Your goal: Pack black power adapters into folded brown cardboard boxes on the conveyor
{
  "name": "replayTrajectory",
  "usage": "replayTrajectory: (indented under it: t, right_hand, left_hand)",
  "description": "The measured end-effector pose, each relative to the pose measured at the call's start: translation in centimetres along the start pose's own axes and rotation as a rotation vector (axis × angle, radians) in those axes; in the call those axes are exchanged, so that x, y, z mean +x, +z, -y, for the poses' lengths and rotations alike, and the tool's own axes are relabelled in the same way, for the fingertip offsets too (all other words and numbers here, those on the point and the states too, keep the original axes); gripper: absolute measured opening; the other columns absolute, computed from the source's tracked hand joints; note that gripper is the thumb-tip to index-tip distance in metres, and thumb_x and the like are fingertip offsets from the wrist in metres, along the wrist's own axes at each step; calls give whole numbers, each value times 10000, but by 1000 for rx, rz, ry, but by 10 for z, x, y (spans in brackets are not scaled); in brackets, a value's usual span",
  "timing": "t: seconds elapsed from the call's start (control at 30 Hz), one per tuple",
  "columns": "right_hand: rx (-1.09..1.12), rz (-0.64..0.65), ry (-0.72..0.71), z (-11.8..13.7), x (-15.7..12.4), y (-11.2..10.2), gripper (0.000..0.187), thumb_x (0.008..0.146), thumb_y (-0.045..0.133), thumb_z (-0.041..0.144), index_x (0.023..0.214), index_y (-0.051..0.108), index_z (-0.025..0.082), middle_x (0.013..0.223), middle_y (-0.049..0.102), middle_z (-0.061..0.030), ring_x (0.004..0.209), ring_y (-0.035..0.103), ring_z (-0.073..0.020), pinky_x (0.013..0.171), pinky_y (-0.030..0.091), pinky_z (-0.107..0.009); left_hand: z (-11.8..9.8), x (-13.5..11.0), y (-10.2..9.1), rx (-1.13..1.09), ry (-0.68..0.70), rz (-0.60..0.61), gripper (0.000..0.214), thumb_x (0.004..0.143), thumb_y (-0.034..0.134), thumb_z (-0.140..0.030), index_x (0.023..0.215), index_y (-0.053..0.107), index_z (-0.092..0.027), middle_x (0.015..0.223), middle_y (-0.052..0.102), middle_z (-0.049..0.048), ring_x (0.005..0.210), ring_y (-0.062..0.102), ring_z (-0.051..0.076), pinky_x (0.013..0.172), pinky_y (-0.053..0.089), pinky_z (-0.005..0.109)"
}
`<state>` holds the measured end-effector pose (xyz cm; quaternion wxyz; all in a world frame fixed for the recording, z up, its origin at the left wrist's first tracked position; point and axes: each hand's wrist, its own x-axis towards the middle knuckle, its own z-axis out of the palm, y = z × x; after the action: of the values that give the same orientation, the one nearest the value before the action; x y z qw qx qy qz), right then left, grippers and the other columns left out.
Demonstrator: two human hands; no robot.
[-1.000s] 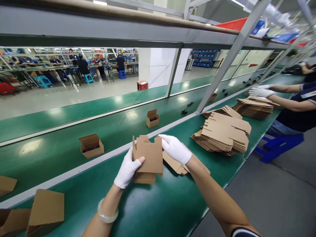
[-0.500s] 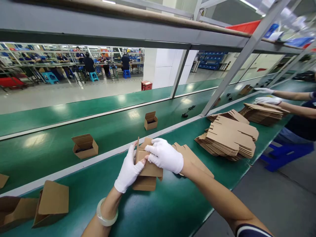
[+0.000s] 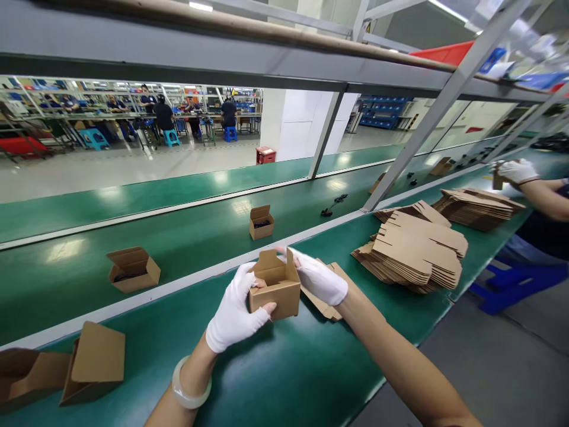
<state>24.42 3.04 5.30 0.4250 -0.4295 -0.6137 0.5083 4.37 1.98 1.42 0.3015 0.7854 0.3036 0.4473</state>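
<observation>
A small brown cardboard box (image 3: 276, 286) with its top open is held upright between both my white-gloved hands above the green bench. My left hand (image 3: 234, 310) grips its left side, thumb on the front wall and a finger inside the rim. My right hand (image 3: 317, 276) presses against its right side, fingers closed round the far wall. Just behind my right hand lie a few flat box blanks (image 3: 328, 302).
A big stack of flat blanks (image 3: 415, 249) lies to the right, a further stack (image 3: 478, 204) beside a co-worker's gloved hand (image 3: 515, 171). Two open boxes (image 3: 131, 270) (image 3: 261, 221) ride the conveyor belt (image 3: 191, 237). Folded boxes (image 3: 91, 363) sit at the left. Slanted frame posts (image 3: 427, 127) stand ahead.
The flat blank I held upright has been folded into an open box, now gripped between both hands. The boxes on the belt have drifted left. The co-worker's hands lifted off their stack.
</observation>
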Motion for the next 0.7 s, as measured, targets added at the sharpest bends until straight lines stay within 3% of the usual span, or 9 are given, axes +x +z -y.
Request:
replayTrajectory:
  t: [0.1, 0.2, 0.3, 0.37, 0.47, 0.6, 0.7]
  right_hand:
    - [330, 270, 190, -7, -1, 5, 444, 783, 550, 424, 1165, 529, 197, 1187, 595, -95, 1053, 570, -230, 928, 430, -403]
    - [379, 275, 247, -14, -1, 8, 540, 669, 670, 312, 1176, 519, 202, 1200, 587, -81, 1054, 565, -226, 938, 416, -386]
    - [319, 319, 276, -13, 2, 0, 561, 664, 673, 318, 1190, 518, 196, 1226, 569, -85, 1082, 543, -230, 939, 403, -386]
    - [221, 411, 250, -7, 7, -9, 587, 683, 659, 375, 1218, 511, 185, 1252, 550, -92, 1116, 518, -240, 945, 389, -387]
    - [-105, 534, 207, 10, 17, -17, 539, 731, 629, 400, 1211, 537, 173, 1238, 561, -84, 1119, 507, -241, 932, 381, -361]
    - [-471, 690, 163, 33, 24, -11, 310, 769, 579, 346, 1016, 628, 165, 945, 647, -23, 864, 574, -189, 732, 423, -278]
    - [-672, 699, 139, 40, 22, 0, 186, 744, 573, 272, 885, 627, 164, 787, 620, 6, 705, 539, -142, 606, 384, -232]
  left_hand:
    - [-1, -1, 4, 34, 64, 4, 254, 724, 634, -256, 891, 448, -211, 1306, 406, 121, 1131, 506, 266, 859, 446, 387]
    - [0, -3, 6, 66, 61, 37, 264, 720, 647, -254, 884, 445, -209, 1313, 415, 131, 1116, 518, 265, 862, 445, 393]
    - [3, -5, 6, -1, 52, 38, 300, 721, 652, -240, 914, 424, -221, 1177, 520, 102, 1015, 564, 229, 827, 466, 371]
    - [5, -5, 6, -40, 70, 13, 326, 727, 657, -249, 947, 417, -226, 1099, 551, 84, 971, 576, 216, 813, 473, 364]
    - [7, -6, 6, -45, 111, 16, 326, 743, 656, -269, 970, 426, -229, 1067, 560, 77, 936, 576, 207, 802, 472, 364]
    - [5, -6, 4, -75, 155, 64, 317, 761, 642, -252, 996, 429, -236, 1057, 566, 68, 914, 572, 193, 782, 471, 347]
    - [2, -6, 5, -73, 153, 101, 322, 760, 638, -242, 1010, 435, -233, 1045, 569, 66, 895, 575, 187, 767, 471, 336]
